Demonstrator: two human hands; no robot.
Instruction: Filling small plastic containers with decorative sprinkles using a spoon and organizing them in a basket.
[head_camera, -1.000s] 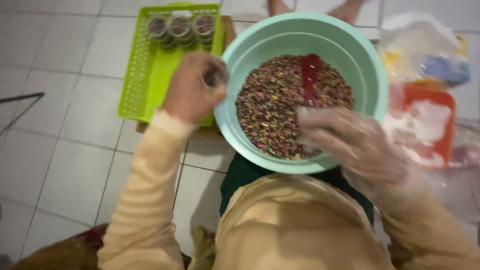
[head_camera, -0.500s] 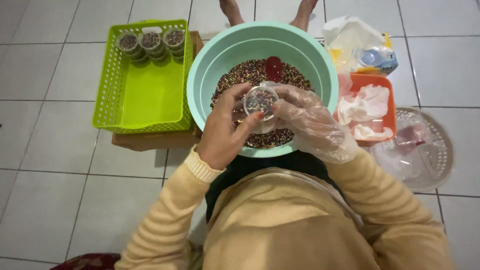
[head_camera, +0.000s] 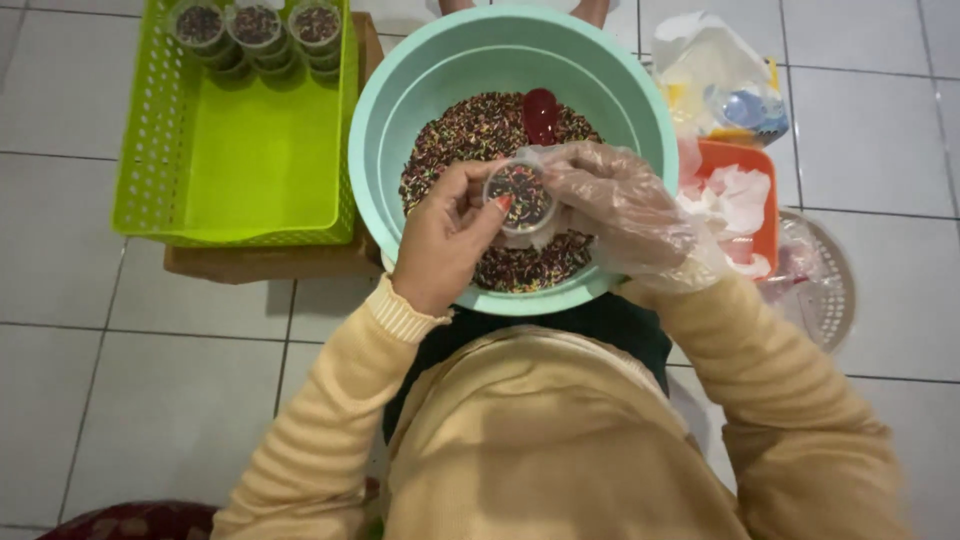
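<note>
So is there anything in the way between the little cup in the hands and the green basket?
Nothing visible. The little cup is held by the left hand and the gloved right hand above the big bowl. The green basket sits just left of the bowl, its near part bare, with filled cups at the far end.

Your left hand (head_camera: 445, 240) and your right hand (head_camera: 610, 205), which wears a clear plastic glove, meet over the teal bowl (head_camera: 400, 110) and together grip a small clear cup (head_camera: 520, 195) filled with coloured sprinkles (head_camera: 470, 135). A red scoop (head_camera: 540, 112) lies in the sprinkles in the bowl. To your left, a green basket (head_camera: 250, 170) holds three filled cups (head_camera: 256, 25) along its far edge. An orange tray (head_camera: 755, 175) sits just right of the bowl.
</note>
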